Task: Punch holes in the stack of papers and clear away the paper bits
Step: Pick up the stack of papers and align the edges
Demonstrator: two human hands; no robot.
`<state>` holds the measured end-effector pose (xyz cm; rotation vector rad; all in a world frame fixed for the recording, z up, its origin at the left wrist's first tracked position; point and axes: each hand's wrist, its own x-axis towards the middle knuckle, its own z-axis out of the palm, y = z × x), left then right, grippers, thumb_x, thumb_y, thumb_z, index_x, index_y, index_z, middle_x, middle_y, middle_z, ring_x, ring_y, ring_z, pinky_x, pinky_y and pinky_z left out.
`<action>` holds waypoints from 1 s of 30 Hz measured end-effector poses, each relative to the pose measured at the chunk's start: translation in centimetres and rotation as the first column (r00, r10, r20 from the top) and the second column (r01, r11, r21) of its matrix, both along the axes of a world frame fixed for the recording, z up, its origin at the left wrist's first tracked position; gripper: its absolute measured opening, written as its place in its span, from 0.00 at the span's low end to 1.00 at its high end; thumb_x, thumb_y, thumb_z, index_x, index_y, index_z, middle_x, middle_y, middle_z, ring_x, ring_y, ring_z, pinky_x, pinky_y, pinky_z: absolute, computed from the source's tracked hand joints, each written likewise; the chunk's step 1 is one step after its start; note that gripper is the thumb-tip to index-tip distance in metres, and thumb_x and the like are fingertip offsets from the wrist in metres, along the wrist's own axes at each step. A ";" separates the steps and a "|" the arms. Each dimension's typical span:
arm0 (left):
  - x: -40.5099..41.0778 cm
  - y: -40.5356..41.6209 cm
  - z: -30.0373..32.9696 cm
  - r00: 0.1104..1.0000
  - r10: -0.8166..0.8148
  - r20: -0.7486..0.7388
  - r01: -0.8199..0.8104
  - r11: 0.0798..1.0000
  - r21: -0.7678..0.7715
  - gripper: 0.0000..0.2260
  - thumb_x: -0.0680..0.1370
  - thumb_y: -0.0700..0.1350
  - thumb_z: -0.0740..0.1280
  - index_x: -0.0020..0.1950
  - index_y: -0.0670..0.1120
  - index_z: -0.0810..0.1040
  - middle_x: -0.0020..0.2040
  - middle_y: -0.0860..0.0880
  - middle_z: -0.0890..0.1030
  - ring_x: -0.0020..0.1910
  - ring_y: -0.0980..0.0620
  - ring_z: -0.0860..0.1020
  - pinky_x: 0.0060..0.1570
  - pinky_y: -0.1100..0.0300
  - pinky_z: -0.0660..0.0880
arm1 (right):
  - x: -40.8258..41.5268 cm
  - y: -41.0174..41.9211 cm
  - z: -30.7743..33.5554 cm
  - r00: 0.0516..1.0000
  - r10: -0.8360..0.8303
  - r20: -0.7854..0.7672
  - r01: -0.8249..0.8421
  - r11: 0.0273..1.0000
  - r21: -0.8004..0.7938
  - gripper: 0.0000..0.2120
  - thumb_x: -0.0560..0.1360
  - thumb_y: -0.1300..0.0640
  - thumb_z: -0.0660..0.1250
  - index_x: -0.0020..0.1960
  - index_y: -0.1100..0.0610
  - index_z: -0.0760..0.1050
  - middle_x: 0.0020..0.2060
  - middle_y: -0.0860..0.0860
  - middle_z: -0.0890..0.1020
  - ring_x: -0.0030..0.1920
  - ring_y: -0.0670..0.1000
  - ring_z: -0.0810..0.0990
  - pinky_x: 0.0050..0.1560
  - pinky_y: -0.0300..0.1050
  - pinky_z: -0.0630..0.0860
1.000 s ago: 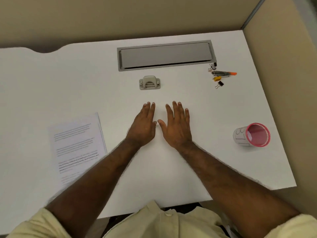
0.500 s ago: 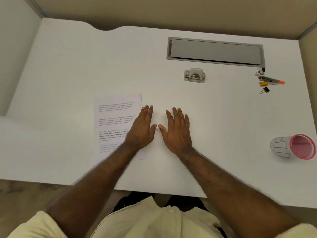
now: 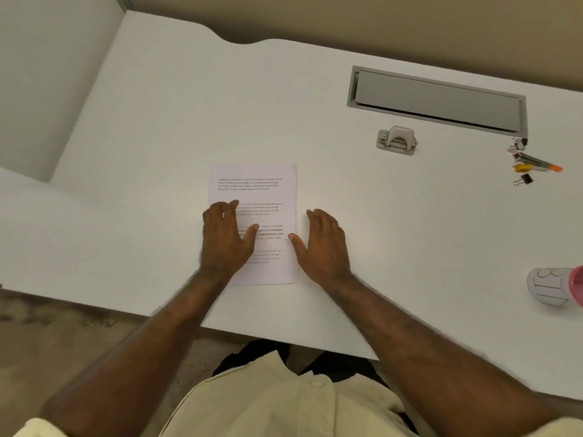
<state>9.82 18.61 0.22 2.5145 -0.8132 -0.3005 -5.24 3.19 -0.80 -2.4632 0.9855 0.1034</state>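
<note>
A stack of printed white papers [image 3: 263,190] lies flat near the front of the white desk [image 3: 189,105]. My left hand [image 3: 225,236] rests on the stack's left half, fingers curled down over the left edge. My right hand [image 3: 325,244] lies palm down on the desk just right of the stack, its thumb touching the right edge. A grey hole punch [image 3: 398,141] stands farther back and to the right, well beyond both hands. I see no paper bits.
A grey cable flap [image 3: 438,100] is set into the desk behind the punch. Binder clips and an orange-tipped pen [image 3: 533,164] lie at the far right. A white cup with a pink rim [image 3: 555,287] lies on its side at the right edge. Partition walls enclose the back and left.
The view swung left, bringing the papers to the centre. My left hand moved onto the stack and my right hand came up against its right edge.
</note>
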 end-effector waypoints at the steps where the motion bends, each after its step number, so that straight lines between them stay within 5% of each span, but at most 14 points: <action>1: 0.1 0.4 -0.1 1.000 -0.023 -0.014 0.024 1.000 0.019 0.29 0.78 0.48 0.77 0.74 0.35 0.73 0.68 0.33 0.75 0.69 0.32 0.72 0.69 0.39 0.73 | 0.1 0.3 0.1 1.000 -0.004 0.009 0.004 1.000 0.005 0.33 0.84 0.40 0.63 0.81 0.59 0.64 0.79 0.57 0.69 0.79 0.58 0.66 0.80 0.55 0.63; 9: -0.2 1.1 -0.4 0.992 -0.111 -0.068 0.117 0.988 0.096 0.28 0.76 0.50 0.79 0.71 0.39 0.78 0.65 0.39 0.77 0.66 0.37 0.74 0.65 0.42 0.77 | 0.8 1.9 0.7 0.999 -0.039 0.009 0.039 0.999 0.031 0.28 0.81 0.44 0.69 0.74 0.61 0.72 0.67 0.57 0.77 0.66 0.61 0.75 0.67 0.57 0.73; 15: -0.2 1.2 -0.5 0.990 -0.126 -0.060 0.134 0.981 0.141 0.29 0.75 0.51 0.79 0.71 0.39 0.79 0.67 0.38 0.76 0.67 0.37 0.74 0.67 0.41 0.76 | 1.3 2.3 0.9 0.989 -0.145 0.037 0.136 0.974 0.178 0.27 0.81 0.43 0.69 0.73 0.59 0.74 0.66 0.55 0.76 0.68 0.57 0.73 0.70 0.53 0.73; 26: -0.2 1.0 -0.5 0.991 -0.117 -0.062 0.126 0.980 0.153 0.29 0.75 0.51 0.79 0.71 0.40 0.78 0.66 0.39 0.76 0.66 0.37 0.74 0.65 0.42 0.75 | 4.2 2.4 1.6 0.814 -0.580 -0.027 0.485 0.653 0.582 0.31 0.77 0.44 0.75 0.74 0.56 0.72 0.66 0.53 0.78 0.64 0.52 0.78 0.65 0.46 0.74; 30: -0.2 1.0 -0.6 0.992 -0.113 -0.063 0.121 0.981 0.151 0.29 0.74 0.52 0.79 0.71 0.40 0.79 0.66 0.40 0.75 0.66 0.38 0.74 0.65 0.43 0.75 | 4.6 1.9 1.3 0.751 -0.654 -0.096 0.545 0.531 0.648 0.31 0.76 0.46 0.77 0.74 0.57 0.73 0.68 0.53 0.79 0.66 0.54 0.79 0.70 0.51 0.76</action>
